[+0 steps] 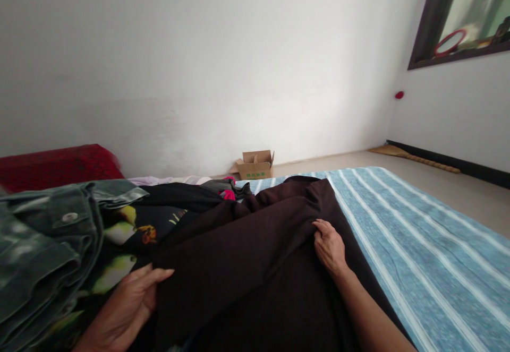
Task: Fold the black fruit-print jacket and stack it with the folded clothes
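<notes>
A dark brown cloth garment (247, 256) lies spread over the middle of the bed, with folds toward its far end. At its left edge my left hand (129, 301) pinches the fabric between thumb and fingers. My right hand (330, 246) has its fingers closed on a fold at the garment's right part. Left of the brown cloth is a black garment with a floral print (119, 235), partly under a grey-green denim garment (43, 246) with a metal button.
Blue and white striped bedding (422, 246) stretches to the right. Beyond the bed an open cardboard box (255, 166) stands by the wall. A red covered object (59, 166) is at the back left. More clothes, some pink and grey (227, 186), lie at the far edge.
</notes>
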Demonstrator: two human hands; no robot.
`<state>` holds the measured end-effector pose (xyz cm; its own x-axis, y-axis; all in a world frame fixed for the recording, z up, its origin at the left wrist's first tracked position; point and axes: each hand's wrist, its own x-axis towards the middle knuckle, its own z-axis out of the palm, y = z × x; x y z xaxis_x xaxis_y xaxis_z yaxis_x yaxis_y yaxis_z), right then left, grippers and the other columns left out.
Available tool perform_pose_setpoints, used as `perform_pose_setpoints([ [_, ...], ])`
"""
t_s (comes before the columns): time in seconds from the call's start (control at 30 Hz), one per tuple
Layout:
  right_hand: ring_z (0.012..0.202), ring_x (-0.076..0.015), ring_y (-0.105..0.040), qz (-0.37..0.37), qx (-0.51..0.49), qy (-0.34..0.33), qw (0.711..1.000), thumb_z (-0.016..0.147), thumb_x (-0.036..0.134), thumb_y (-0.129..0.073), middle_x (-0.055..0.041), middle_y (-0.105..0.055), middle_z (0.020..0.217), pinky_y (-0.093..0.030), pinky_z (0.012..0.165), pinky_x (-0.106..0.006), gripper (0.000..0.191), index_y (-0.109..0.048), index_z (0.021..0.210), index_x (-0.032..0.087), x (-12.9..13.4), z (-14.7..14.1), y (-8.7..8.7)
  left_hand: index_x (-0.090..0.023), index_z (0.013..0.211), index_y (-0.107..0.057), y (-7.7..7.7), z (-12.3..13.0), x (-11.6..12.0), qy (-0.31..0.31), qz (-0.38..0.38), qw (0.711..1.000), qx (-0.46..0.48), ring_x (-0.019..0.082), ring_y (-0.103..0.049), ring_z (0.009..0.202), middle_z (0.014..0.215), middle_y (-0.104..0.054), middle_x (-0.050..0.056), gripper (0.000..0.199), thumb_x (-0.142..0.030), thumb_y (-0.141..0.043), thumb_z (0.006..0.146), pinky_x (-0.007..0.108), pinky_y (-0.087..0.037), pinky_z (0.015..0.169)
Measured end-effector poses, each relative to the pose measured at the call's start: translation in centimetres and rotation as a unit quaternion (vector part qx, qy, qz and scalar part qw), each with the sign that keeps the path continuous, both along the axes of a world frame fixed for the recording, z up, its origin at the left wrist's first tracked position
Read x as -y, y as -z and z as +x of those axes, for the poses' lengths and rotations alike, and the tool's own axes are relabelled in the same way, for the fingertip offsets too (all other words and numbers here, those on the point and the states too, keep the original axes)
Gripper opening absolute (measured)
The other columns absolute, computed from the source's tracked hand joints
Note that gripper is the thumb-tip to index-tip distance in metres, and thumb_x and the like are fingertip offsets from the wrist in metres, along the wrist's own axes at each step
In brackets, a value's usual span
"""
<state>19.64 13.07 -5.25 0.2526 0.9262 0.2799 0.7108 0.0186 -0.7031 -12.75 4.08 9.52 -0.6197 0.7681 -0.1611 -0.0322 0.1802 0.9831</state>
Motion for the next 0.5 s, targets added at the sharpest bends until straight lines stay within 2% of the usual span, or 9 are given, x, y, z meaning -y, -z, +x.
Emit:
perform_pose_setpoints([
  [0.1, 0.117, -0.0205, -0.052, -0.002, 0.004, 0.001, 1.000, 0.080, 0.011, -0.037, -0.0070, -0.058, 0.126, -0.037, 0.103, -0.030, 0.042, -0.065, 0.111, 0.013, 0.1, -0.1, -0.1, -0.018, 0.060, -0.054, 0.7, -0.8, 0.9, 0.103, -0.048, 0.992, 0.048, 0.014, -0.060, 0.051, 0.054, -0.061, -0.004, 0.031, 0.006, -0.069, 0.047, 0.022, -0.052, 0.048],
  [0.13, 0.117, -0.0205, -0.052, -0.003, 0.005, -0.001, 1.000, 0.080, 0.011, -0.038, -0.0068, -0.058, 0.126, -0.037, 0.103, -0.030, 0.042, -0.065, 0.111, 0.013, 0.1, -0.1, -0.2, -0.018, 0.059, -0.053, 0.9, -0.9, 1.1, 0.115, -0.045, 0.991, 0.059, 0.015, -0.060, 0.051, 0.055, -0.061, -0.004, 0.032, 0.006, -0.070, 0.045, 0.022, -0.053, 0.049],
  [0.2, 0.117, -0.0202, -0.052, -0.005, 0.002, -0.004, 1.000, 0.080, 0.011, -0.038, -0.0061, -0.058, 0.126, -0.037, 0.103, -0.030, 0.042, -0.065, 0.111, 0.013, 0.1, 0.0, -0.2, -0.018, 0.057, -0.051, 1.1, -0.8, 1.5, 0.122, -0.047, 0.988, 0.077, 0.016, -0.061, 0.051, 0.055, -0.061, -0.004, 0.035, 0.005, -0.072, 0.042, 0.023, -0.054, 0.050],
  [0.33, 0.117, -0.0202, -0.052, -0.012, -0.002, -0.003, 1.000, 0.080, 0.012, -0.038, -0.0057, -0.058, 0.126, -0.036, 0.103, -0.029, 0.041, -0.064, 0.112, 0.013, 0.2, 0.0, -0.2, -0.018, 0.054, -0.050, 1.1, 0.2, 1.9, 0.139, -0.083, 0.984, 0.069, 0.015, -0.057, 0.044, 0.047, -0.056, -0.005, 0.034, -0.002, -0.077, 0.042, 0.023, -0.050, 0.043],
  [0.5, 0.116, -0.0201, -0.053, -0.011, 0.006, -0.006, 1.000, 0.081, 0.014, -0.038, -0.0050, -0.058, 0.125, -0.037, 0.102, -0.029, 0.040, -0.063, 0.112, 0.014, 0.2, 0.0, -0.2, -0.019, 0.066, -0.060, 0.3, 1.8, 1.7, 0.125, -0.095, 0.987, 0.040, 0.018, -0.060, 0.047, 0.049, -0.060, -0.003, 0.026, -0.016, -0.081, 0.050, 0.027, -0.055, 0.050],
])
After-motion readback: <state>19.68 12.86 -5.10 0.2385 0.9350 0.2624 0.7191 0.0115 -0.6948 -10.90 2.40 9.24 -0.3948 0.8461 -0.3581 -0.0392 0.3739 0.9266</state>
